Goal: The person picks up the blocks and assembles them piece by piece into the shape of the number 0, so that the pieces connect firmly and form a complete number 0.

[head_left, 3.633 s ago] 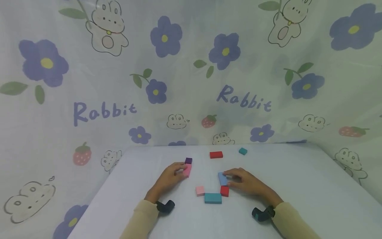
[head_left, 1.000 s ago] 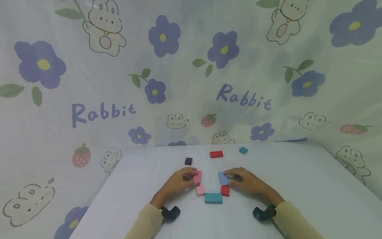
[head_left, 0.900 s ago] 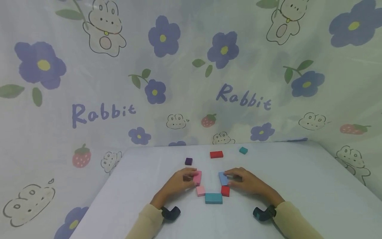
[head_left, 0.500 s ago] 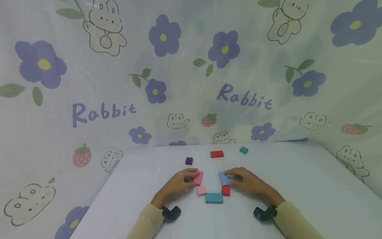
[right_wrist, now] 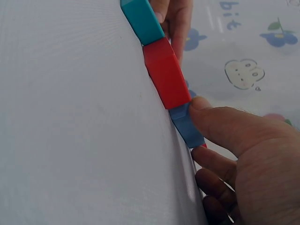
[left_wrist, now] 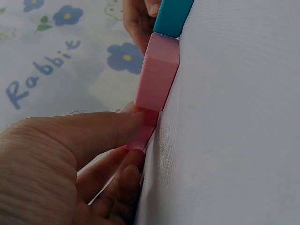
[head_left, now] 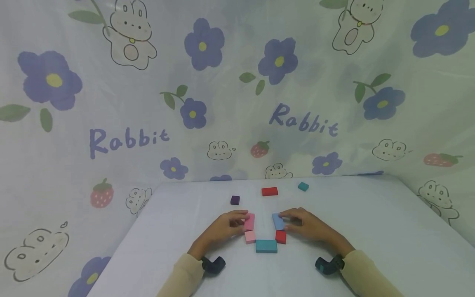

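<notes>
My left hand (head_left: 222, 227) pinches a bright pink block (head_left: 250, 222) by its ends, thumb at the near end and fingers at the far end. That block sits just behind a pale pink block (head_left: 250, 237); in the left wrist view the thumb tip is right at the pale pink block (left_wrist: 158, 75). Opposite, my right hand (head_left: 309, 225) pinches a light blue block (head_left: 278, 221) the same way, behind a small red block (head_left: 281, 237). A teal rectangular block (head_left: 266, 246) lies at the front between both rows, so the blocks outline a U.
Farther back on the white table (head_left: 352, 214) lie a dark purple block (head_left: 235, 200), a long red block (head_left: 269, 191) and a small teal block (head_left: 303, 186). A printed rabbit-and-flower curtain (head_left: 237, 123) hangs behind the table.
My left hand has brought the bright pink block from beside the purple block rightward and nearer, up to the pale pink block, lately nudging it slightly right. My right hand stays at the light blue block.
</notes>
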`<action>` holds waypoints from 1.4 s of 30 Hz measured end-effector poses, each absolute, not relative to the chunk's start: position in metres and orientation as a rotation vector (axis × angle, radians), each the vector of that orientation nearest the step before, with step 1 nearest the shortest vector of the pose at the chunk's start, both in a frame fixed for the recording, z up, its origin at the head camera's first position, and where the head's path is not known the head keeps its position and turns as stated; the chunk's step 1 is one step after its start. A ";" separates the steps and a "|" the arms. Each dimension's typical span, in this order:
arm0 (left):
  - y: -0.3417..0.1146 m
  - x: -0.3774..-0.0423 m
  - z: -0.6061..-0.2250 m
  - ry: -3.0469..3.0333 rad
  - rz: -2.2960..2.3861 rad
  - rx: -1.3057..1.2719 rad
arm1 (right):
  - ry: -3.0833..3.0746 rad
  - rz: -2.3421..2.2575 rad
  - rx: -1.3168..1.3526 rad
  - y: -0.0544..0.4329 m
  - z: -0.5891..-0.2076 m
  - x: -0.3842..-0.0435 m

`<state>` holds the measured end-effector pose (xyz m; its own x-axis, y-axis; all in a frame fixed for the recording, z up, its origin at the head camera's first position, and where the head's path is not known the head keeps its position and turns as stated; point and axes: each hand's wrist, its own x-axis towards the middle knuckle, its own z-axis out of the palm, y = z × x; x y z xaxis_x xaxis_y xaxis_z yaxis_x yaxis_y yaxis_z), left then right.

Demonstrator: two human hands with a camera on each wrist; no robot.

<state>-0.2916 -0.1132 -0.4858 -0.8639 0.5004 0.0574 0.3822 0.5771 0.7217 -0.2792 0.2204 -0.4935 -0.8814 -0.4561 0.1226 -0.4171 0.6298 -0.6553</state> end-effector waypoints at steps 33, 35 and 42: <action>-0.112 -0.293 -0.486 2.655 1.159 0.717 | 2.805 -1.082 -0.760 0.221 -0.495 -0.281; -0.112 -0.293 -0.486 2.653 1.162 0.727 | 2.805 -1.085 -0.768 0.222 -0.496 -0.281; -0.111 -0.292 -0.485 2.641 1.175 0.740 | 2.812 -1.079 -0.776 0.222 -0.497 -0.281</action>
